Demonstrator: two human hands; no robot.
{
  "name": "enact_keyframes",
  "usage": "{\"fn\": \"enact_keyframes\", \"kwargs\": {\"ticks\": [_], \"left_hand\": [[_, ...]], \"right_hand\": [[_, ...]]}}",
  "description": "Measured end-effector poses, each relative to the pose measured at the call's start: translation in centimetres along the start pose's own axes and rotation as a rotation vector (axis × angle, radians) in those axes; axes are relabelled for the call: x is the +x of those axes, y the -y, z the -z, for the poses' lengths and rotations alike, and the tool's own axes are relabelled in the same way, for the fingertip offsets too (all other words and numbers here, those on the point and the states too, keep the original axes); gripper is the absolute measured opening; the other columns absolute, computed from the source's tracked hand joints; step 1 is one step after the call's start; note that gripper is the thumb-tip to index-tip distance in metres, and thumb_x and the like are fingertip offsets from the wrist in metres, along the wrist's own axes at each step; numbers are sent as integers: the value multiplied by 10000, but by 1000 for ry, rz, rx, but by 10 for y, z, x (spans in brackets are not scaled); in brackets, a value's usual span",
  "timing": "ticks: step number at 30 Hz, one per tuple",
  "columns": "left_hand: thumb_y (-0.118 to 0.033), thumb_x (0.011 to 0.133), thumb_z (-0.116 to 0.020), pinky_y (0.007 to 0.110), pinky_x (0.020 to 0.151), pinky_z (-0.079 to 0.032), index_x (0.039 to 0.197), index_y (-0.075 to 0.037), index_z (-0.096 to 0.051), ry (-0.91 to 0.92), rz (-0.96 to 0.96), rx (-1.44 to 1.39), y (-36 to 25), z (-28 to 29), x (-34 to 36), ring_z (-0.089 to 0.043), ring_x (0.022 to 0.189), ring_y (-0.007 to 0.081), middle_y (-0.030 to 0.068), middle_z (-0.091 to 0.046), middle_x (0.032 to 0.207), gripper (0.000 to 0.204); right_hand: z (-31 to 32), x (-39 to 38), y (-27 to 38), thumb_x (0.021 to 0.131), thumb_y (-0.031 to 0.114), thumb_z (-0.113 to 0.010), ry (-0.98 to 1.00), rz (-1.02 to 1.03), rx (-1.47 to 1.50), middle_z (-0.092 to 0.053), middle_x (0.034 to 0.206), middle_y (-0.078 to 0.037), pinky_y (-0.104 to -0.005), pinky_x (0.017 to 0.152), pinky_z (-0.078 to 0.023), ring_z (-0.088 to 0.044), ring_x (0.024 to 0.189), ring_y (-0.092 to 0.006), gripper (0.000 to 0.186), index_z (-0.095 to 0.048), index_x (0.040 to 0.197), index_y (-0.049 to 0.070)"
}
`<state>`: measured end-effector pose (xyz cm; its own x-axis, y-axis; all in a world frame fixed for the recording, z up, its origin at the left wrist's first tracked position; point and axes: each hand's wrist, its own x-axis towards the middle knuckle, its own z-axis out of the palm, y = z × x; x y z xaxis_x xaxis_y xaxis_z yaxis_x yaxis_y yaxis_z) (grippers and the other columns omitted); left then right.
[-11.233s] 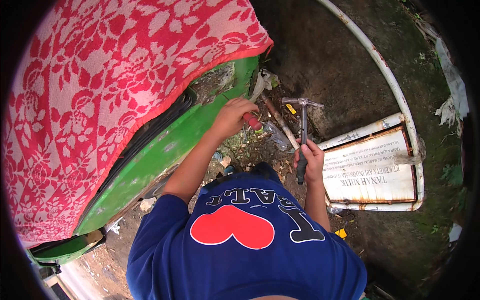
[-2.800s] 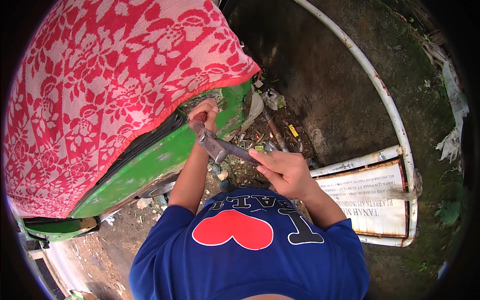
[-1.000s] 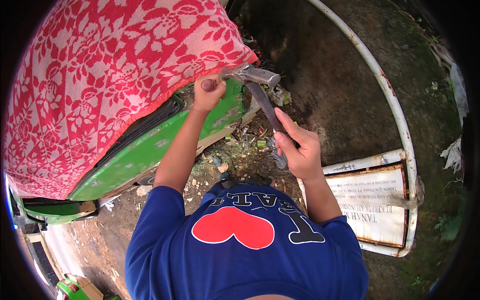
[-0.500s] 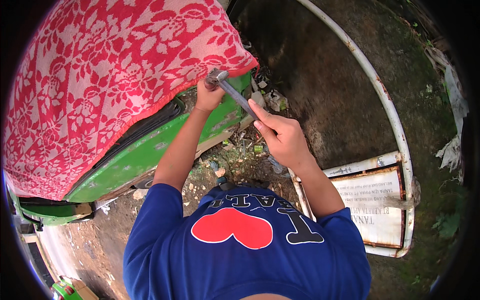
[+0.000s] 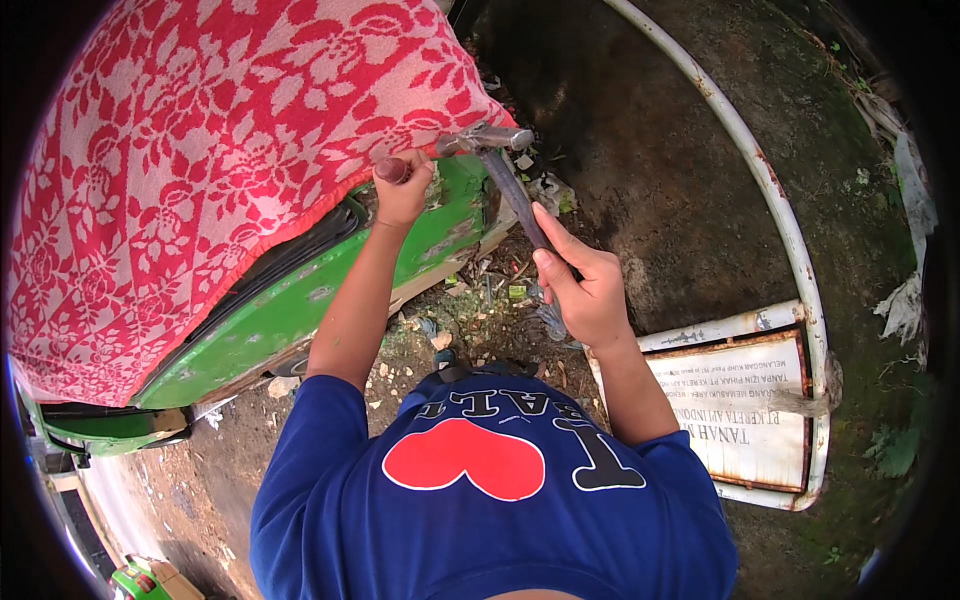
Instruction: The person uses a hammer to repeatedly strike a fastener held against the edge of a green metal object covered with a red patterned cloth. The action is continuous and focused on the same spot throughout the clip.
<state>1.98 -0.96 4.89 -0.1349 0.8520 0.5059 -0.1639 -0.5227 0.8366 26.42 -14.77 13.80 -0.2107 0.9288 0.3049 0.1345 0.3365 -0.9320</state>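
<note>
My left hand [image 5: 403, 192] is closed around a tool with a round reddish-brown handle end [image 5: 391, 170], held against the green body panel [image 5: 300, 300] just under the edge of a red and white flowered cloth [image 5: 200, 170]. My right hand [image 5: 585, 290] grips the dark handle of a hammer [image 5: 505, 180]. The hammer's grey metal head is raised up, level with my left hand and just to its right. Below both arms I see my blue shirt [image 5: 480, 500] with a red heart on it.
A white bent pipe frame [image 5: 770, 220] curves down the right side to a fallen sign board [image 5: 745, 420] on dark, mossy ground. Small scraps and stones [image 5: 480, 300] lie on the dirt between the green panel and the sign.
The hammer's head has swung back up and to the right from the tool in my left hand. My left hand has stayed at the panel's edge.
</note>
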Motion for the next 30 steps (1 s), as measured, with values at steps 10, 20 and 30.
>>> {"fn": "enact_keyframes", "kwargs": {"ticks": [10, 20, 30], "left_hand": [[58, 777, -579, 266, 536, -310, 567, -54, -362, -20, 23, 13, 1, -2, 2, -383, 569, 82, -23, -422, 598, 322], [22, 773, -616, 253, 528, -315, 566, -45, -404, -56, 37, 138, -3, -7, 3, -385, 563, 53, -42, -417, 581, 304], [31, 774, -615, 243, 530, -315, 555, -57, -438, 4, -37, 38, 4, -14, 8, -415, 582, 46, -40, -478, 598, 295]], "right_hand": [[1, -1, 1, 895, 12, -614, 19, 16, 8, -579, 662, -27, -236, 508, -403, -444, 526, -47, 453, -564, 1338, 93], [1, 4, 8, 894, 9, -616, 47, 49, 14, -666, 773, -79, -233, 550, -427, -483, 577, -44, 432, -568, 1321, 56], [-7, 15, 22, 918, 11, -591, 100, 339, -443, -577, 678, 2, -226, 485, -390, -467, 562, -51, 429, -564, 1339, 87]]}}
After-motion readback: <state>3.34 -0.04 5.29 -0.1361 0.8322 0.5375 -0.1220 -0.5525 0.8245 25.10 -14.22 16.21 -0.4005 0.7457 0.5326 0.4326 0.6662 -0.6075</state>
